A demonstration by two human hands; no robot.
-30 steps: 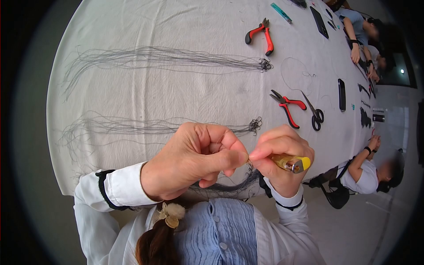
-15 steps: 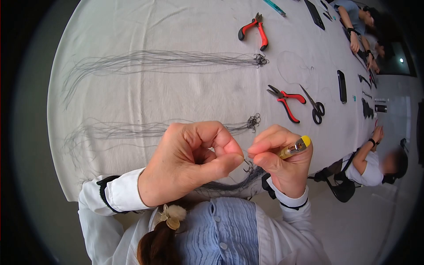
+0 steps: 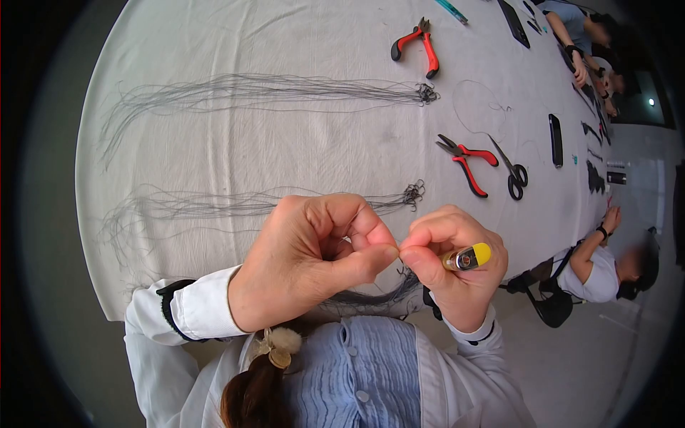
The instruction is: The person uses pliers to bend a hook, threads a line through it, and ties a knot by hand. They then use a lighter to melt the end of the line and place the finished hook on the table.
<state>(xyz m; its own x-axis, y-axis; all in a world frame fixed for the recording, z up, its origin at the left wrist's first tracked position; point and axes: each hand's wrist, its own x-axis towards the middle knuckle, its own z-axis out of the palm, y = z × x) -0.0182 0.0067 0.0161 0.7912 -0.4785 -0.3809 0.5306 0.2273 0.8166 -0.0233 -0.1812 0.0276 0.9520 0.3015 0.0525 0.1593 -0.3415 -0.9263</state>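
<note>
White cloth covers the tabletop [image 3: 307, 150]; its curved far-left edge lies well left of the scissors [image 3: 508, 162], the landmark for all entries.

Left hand [image 3: 300, 264]: left of and nearer the wearer than the scissors. Grip closed, thumb and forefinger pinched at the tips; whatever sits between them is too small to tell.

Right hand [image 3: 457, 285]: on the wearer's side of the scissors, fingertips meeting the left hand's. Grip pinched in front, its contents indistinct; the curled fingers also hold a yellow lighter [image 3: 467, 257], its lower body hidden in the palm.

Near strand bundle [image 3: 414, 192]: left of the scissors, knotted end toward them, middle partly covered by the left hand, loose ends faint.

Far strand bundle [image 3: 427, 93]: beyond and left of the scissors. A wide band of cloth runs between both bundles.

Dark strands [image 3: 378, 298]: nearer the wearer than the scissors, at the tabletop's near edge, largely hidden under the hands.

Red-handled pliers [image 3: 460, 152]: just left of the scissors; second pliers [image 3: 422, 32] farther beyond.

Black phone [image 3: 555, 140]: right of the scissors.

Teal item [image 3: 451, 10]: far beyond the scissors, cut off by the frame.
</note>
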